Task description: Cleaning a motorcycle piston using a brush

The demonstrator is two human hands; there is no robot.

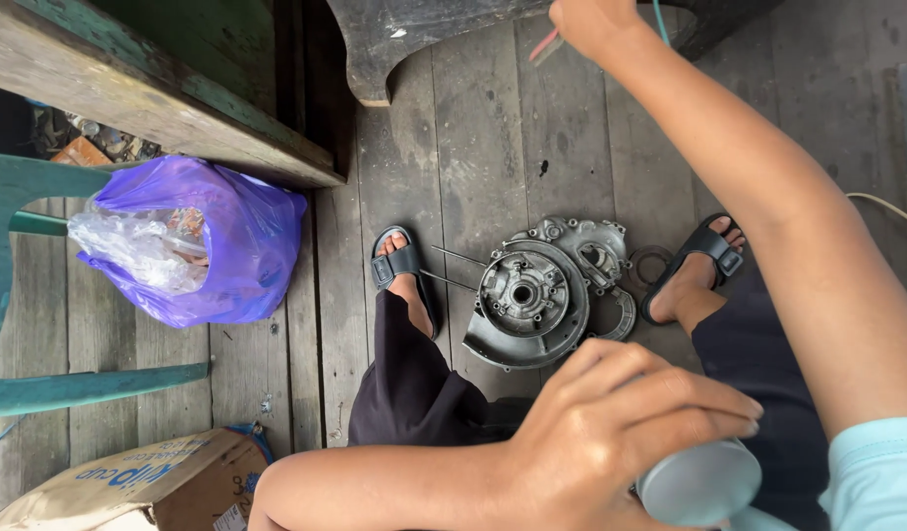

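Grey cylinder (699,482) lies near-level, end toward the right, left hand (611,433) gripping it.

A single head-worn camera looks steeply down, close above the hands, toward the wooden floor (562,147).

Matt grey metal engine cover (532,300), rough wood floor (473,147), glossy purple plastic bag (237,246)

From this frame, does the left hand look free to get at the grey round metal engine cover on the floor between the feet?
Probably not right away: the left hand is wrapped around a grey cylindrical object. Nothing lies between it and the grey round metal engine cover on the wooden plank floor.
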